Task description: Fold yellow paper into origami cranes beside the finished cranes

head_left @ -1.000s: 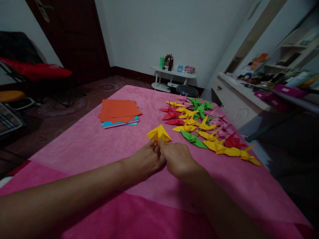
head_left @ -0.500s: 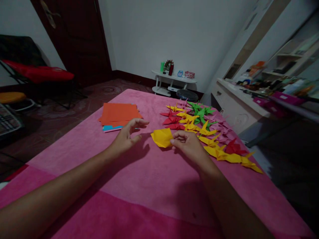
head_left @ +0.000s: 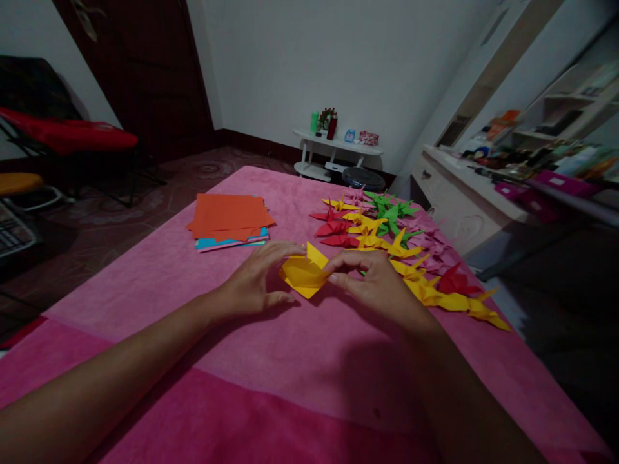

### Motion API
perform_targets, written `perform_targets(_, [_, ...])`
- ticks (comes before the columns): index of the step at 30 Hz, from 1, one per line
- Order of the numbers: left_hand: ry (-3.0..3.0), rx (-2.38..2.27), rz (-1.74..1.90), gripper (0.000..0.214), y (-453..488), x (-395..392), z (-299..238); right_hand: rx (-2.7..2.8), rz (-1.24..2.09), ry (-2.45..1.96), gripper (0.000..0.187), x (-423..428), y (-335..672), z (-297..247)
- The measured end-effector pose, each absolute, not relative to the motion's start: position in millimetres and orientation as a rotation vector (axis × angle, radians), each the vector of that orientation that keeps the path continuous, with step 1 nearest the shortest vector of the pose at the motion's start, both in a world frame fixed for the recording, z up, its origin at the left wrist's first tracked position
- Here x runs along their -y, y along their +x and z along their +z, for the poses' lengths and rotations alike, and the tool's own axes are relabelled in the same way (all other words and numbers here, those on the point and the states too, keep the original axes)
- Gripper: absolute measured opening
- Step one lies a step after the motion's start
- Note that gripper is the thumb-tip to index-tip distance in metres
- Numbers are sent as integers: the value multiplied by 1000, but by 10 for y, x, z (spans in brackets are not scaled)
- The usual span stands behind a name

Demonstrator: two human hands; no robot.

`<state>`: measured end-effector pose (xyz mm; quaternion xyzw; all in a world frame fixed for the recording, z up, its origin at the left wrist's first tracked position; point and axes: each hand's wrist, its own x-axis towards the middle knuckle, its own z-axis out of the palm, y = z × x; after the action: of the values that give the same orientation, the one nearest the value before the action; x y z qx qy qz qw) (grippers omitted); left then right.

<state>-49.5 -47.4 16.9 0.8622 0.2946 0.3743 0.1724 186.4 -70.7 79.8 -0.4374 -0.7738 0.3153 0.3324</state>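
A partly folded piece of yellow origami paper [head_left: 305, 274] is held just above the pink cloth, with one pointed flap sticking up. My right hand [head_left: 370, 274] pinches its right edge between thumb and fingers. On the other side, my left hand [head_left: 258, 277] curves around the paper's left corner, thumb and fingers apart; whether a fingertip touches it is hard to see. Folded paper cranes lie to the right of my right hand: yellow cranes [head_left: 425, 290], red cranes [head_left: 334, 229], green cranes [head_left: 389, 211] and pink cranes [head_left: 432, 245].
Beyond my left hand lies a stack of orange paper [head_left: 227, 212] with blue sheets beneath. Pink cloth [head_left: 251, 386] covers the table. A cluttered white cabinet [head_left: 464, 187] stands at right, a small white shelf [head_left: 338, 143] by the wall, a red chair [head_left: 72, 135] at left.
The yellow paper has been turned, and a pointed flap now stands up on it. My left hand has moved right, close around its left side. My right hand still pinches it.
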Motion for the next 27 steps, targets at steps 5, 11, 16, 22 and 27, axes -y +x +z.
perform_targets(5, [2681, -810, 1112, 40, -509, 490, 169, 2086, 821, -1112, 25, 698, 1881, 773])
perform_targets(11, [2940, -824, 1034, 31, -552, 601, 285, 2056, 923, -1106, 28, 579, 1959, 561])
perform_targets(16, [3078, -727, 880, 17, -522, 627, 274, 2112, 858, -1042, 29, 487, 1974, 350])
perform_targets(22, [3084, -702, 836, 12, -446, 612, 226, 2380, 282, -1024, 46, 580, 1908, 489])
perform_targets(27, [2910, -772, 766, 15, -410, 587, 285, 2512, 227, -982, 44, 698, 1822, 643])
